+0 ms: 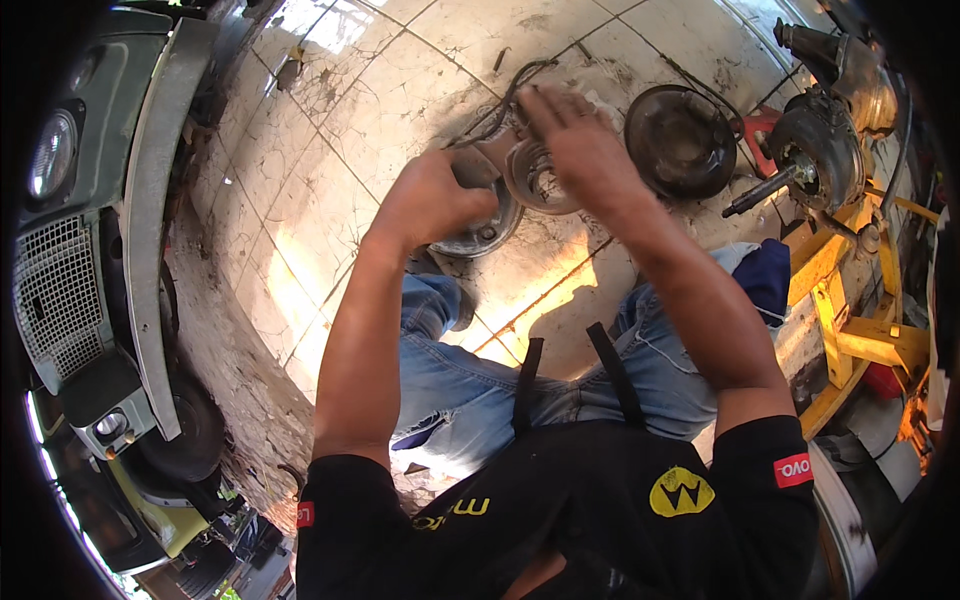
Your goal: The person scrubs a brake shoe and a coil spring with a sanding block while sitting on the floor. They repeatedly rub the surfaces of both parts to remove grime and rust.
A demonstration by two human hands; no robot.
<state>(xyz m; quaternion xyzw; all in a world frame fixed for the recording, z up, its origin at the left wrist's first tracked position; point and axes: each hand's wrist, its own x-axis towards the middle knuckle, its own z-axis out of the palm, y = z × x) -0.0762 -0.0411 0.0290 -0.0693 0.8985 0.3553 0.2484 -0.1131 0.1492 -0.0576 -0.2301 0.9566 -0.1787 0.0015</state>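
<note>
The metal ring point(550, 208) sits low over the tiled floor point(330, 120), in front of the person, its centre open. At its left, a round metal plate point(470, 243) lies nearly flat; whether the two are joined cannot be determined. The right hand point(578, 140) is over the ring's right and far side, fingers straight and close together, not wrapped around it. The left hand point(425, 200) is at the plate's left edge, fingers curled inward; their tips are hidden, so a firm hold cannot be confirmed. A dark hose point(500, 110) lies just beyond. To the right of the right hand rests a dark round pan point(680, 143). Farther right, a greasy hub assembly point(825, 150) stands by a yellow stand point(885, 343). At far left is a vehicle with a grey bumper point(150, 230) and a mesh grille point(65, 290).
</note>
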